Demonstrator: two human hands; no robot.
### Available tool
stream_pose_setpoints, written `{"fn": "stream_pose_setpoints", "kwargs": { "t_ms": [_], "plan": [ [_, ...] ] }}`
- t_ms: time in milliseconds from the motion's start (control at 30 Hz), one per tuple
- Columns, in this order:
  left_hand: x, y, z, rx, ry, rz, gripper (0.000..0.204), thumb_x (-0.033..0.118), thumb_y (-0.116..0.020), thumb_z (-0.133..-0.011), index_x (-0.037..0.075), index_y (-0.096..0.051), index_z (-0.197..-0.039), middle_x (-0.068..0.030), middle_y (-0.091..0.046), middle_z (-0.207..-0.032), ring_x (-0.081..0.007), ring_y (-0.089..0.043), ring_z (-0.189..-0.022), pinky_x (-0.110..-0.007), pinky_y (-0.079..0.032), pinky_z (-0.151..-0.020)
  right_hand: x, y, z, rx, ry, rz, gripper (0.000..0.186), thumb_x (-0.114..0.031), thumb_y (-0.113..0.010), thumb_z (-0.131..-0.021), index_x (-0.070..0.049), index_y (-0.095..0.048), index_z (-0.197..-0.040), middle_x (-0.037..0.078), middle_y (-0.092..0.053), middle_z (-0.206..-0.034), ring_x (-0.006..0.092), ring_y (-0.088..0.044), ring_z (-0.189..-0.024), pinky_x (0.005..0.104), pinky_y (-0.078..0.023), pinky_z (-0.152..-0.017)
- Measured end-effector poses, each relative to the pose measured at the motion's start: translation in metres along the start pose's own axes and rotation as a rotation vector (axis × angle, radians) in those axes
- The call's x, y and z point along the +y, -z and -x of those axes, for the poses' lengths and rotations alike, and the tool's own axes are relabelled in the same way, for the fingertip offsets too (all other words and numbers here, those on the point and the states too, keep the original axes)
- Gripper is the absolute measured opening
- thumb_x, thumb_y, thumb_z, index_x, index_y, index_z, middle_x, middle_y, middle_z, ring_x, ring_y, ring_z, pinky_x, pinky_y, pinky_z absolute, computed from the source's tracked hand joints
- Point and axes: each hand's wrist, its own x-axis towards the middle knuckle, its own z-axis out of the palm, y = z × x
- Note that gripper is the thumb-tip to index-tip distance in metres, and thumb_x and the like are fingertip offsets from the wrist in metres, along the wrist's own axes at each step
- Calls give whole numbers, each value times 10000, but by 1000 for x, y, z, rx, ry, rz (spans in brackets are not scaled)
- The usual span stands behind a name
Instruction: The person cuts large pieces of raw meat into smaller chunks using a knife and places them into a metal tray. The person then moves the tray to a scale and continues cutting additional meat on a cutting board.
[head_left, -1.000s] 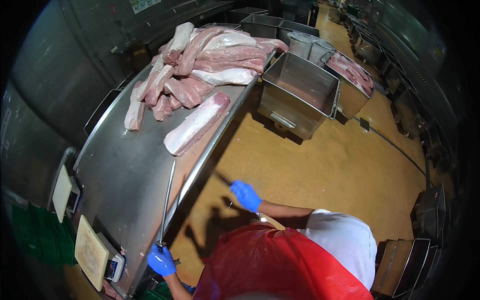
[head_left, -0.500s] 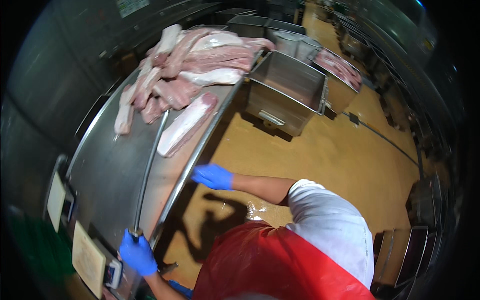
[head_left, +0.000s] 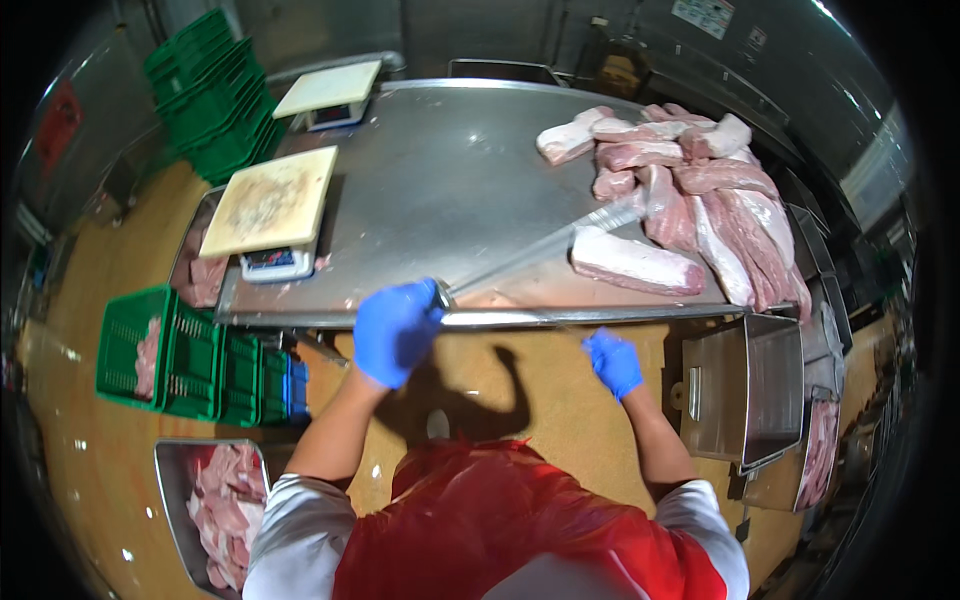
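Note:
My left hand (head_left: 396,333), in a blue glove, is closed round the handle end of a long steel rod (head_left: 545,247) at the table's front edge. Blurred by motion, the rod slants up and right over the steel table (head_left: 440,190), its far end by the piled meat. One pale slab of meat (head_left: 637,264) lies apart in front of the pile of long meat slabs (head_left: 700,180). My right hand (head_left: 612,362), also blue-gloved, hangs off the front edge, touching nothing I can see. Its fingers are partly spread and loosely bent.
Two scales with cream boards (head_left: 270,200) stand on the table's left. Green crates (head_left: 215,90) are stacked behind; more green crates (head_left: 190,350) stand at lower left, above a metal bin of meat (head_left: 225,510). A deep steel bin (head_left: 745,385) stands below the table's right end.
My view has swung left, so the table now lies straight across in front of me. My left hand still grips the rod, which now slants to the right. The right hand stays off the table.

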Motion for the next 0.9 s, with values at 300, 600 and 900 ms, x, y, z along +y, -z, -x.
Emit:
{"fn": "stream_pose_setpoints", "kwargs": {
  "t_ms": [300,600,900],
  "plan": [
    [-36,-75,104,-597,1138,1465,168,184,-718,-827,97,-588,-764,10,-492,-567,-83,-466,-471,-262,-380,-437,-171,-25,-20,17,-79,-531,470,-139,-524,-926,-153,-517,-1396,217,-629,-1085,355,-575,-883,464,-484,-743],
    [-7,-35,102,-801,904,1327,202,211,-688,-852,94,-557,-754,32,-474,-579,-74,-447,-484,-248,-374,-473,23,-33,-32,179,-409,-342,496,-123,-402,-993,-44,-356,-1480,139,-412,-1463,245,-400,-1324,330,-317,-1093],
    [-10,-70,100,-775,435,1112,225,226,-683,-853,84,-571,-718,37,-479,-574,-78,-431,-486,-274,-363,-456,-105,-43,-62,109,247,-144,495,-138,-381,-1018,-8,-330,-1493,147,-518,-1401,257,-597,-960,400,-470,-883]
  ]
}}
